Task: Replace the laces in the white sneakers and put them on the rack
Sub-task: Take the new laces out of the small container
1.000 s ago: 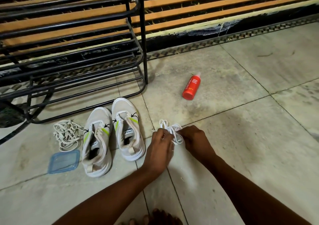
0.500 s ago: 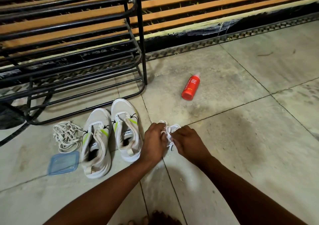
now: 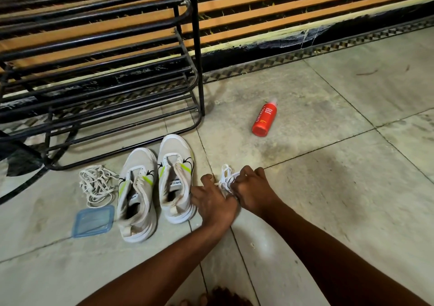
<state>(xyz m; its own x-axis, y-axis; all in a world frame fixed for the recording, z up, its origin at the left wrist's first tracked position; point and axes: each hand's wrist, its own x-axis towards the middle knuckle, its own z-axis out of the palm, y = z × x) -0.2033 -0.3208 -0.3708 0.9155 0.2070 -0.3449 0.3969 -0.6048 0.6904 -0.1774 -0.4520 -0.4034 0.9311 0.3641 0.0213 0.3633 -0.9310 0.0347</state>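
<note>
Two white sneakers with green stripes stand side by side on the tiled floor with no laces in them, the left sneaker [image 3: 137, 195] and the right sneaker [image 3: 175, 176]. A bundle of clean white laces [image 3: 226, 179] lies just right of them, between my hands. My right hand [image 3: 254, 189] grips the bundle from the right. My left hand [image 3: 212, 202] has its back to the camera, fingers curled down over the bundle's left strands, close to the right sneaker's heel. A pile of dingy old laces [image 3: 97, 184] lies left of the sneakers. The black metal rack [image 3: 117, 71] stands behind.
A red bottle [image 3: 264, 120] lies on its side on the floor beyond my hands. A blue plastic lid [image 3: 94, 221] lies flat in front of the old laces. A slatted wall runs along the back, and bare floor tiles spread to the right.
My hands have drawn closer together around the white laces. My left hand has turned and shifted left toward the right sneaker. The sneakers and bottle have not moved.
</note>
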